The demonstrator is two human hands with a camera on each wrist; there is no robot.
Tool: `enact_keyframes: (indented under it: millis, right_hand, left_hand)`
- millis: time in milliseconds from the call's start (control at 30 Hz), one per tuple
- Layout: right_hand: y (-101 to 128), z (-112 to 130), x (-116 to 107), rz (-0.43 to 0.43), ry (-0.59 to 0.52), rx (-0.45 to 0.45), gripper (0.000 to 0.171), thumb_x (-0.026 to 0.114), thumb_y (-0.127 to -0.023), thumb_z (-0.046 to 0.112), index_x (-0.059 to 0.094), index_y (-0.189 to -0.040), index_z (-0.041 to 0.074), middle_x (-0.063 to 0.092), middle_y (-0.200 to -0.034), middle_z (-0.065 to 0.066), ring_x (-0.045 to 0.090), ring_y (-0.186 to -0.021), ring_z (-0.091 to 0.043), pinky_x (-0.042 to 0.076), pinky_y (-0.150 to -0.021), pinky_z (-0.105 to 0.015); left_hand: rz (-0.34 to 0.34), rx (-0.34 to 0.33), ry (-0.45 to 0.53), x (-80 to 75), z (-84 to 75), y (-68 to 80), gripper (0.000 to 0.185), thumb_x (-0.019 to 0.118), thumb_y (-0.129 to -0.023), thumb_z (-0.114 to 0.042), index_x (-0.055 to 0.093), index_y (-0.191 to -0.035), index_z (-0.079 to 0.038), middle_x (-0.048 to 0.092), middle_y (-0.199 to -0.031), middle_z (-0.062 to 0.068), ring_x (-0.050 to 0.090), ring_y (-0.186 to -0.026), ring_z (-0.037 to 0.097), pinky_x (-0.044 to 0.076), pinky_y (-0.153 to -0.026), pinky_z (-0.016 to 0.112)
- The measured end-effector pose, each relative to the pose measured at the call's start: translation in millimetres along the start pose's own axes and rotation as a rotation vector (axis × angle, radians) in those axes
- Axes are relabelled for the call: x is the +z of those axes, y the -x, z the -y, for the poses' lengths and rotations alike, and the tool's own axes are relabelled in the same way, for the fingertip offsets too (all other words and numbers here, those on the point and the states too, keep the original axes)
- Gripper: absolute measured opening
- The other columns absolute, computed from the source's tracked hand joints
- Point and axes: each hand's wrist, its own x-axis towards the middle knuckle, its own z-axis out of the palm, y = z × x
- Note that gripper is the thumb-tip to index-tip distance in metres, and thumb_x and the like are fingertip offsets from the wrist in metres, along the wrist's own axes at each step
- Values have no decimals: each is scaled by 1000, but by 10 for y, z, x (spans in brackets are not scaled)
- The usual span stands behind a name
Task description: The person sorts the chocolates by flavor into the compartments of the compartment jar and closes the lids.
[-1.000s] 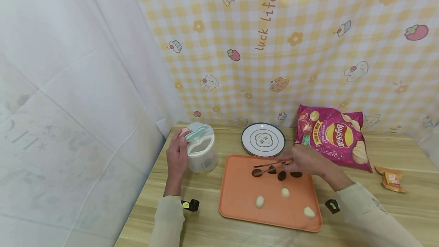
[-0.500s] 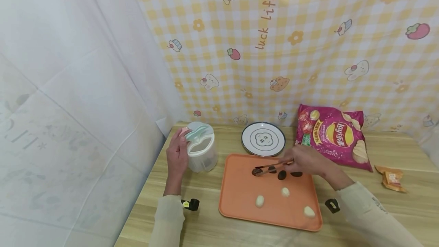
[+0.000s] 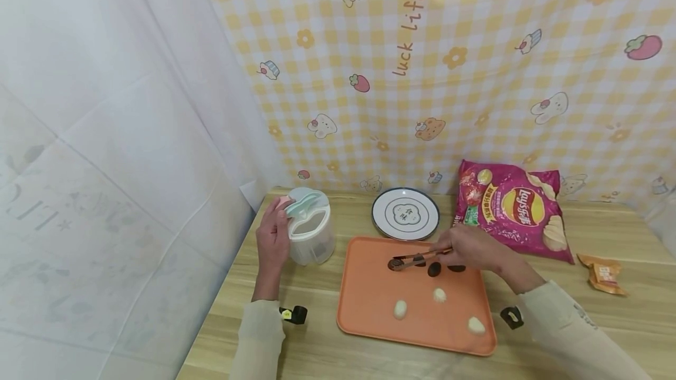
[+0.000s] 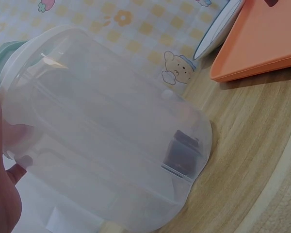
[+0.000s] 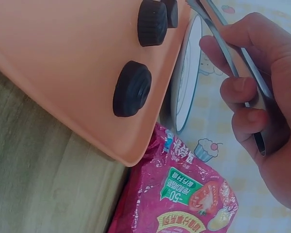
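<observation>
I watched the right hand (image 3: 467, 246) grip slim metal tongs (image 3: 430, 257), tips at a round dark piece (image 3: 393, 264) on the smooth orange plastic-looking tray (image 3: 367, 304). Left hand (image 3: 273, 238) held a cloudy, translucent plastic canister (image 3: 314, 248) near its rim.

Metal tongs (image 3: 409, 263) are slanting low near the orange tray's (image 3: 364, 309) far edge, their tips at a dark round piece (image 3: 393, 264). A translucent tub (image 3: 314, 248) is standing upright near the table's (image 3: 317, 356) far left corner, green flap (image 3: 302, 204) raised.

Chips pkg (image 3: 512, 207) reads “Lay's” & “50”, bkgd cloth (image 3: 364, 110) “luck life” (plate (image 3: 384, 216) txt unclear).
</observation>
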Motion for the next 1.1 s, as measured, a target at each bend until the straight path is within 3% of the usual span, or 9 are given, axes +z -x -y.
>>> enact_keyframes:
  millis: [233,467,633,867,1100]
  right_hand:
    - [24,13,25,-16,28,15,17,73,-81,23,77,-97,21,59,-70,23,47,-52,0,43,-44,-21]
    - [47,37,13,-59,-1,30,20,73,-80,18,76,-100,17,55,-61,21,44,-45,1,40,-38,-20]
    - [33,65,-22,-121,-32,-16,20,73,-80,14,76,-99,16,53,-55,21,40,-41,4,34,-35,-18]
    - [-49,153,-67,-203,-60,-50,22,72,-81,16,75,-103,16,63,-70,21,38,-41,6,31,-36,-18]
    - [-170,328,-104,-356,-73,-89,21,73,-81,19,75,-102,16,68,-79,15,32,-38,6,29,-36,-18]
  left_hand:
    - [1,-21,1,3,20,11,23,47,-94,4,66,-106,9,64,-107,24,47,-119,42,32,-100,56]
    - [-4,-15,0,44,332,61,24,47,-95,2,67,-108,4,65,-108,19,46,-119,44,31,-101,54]
    - [2,-21,-26,41,417,79,24,49,-96,-5,69,-109,-1,66,-111,12,47,-120,40,32,-102,50]
    - [11,-39,-43,19,425,86,27,47,-98,-14,69,-112,-6,66,-114,6,46,-122,37,32,-103,47]
    - [10,-34,-43,22,442,86,27,47,-98,-14,69,-111,-6,66,-113,5,47,-121,38,33,-103,45]
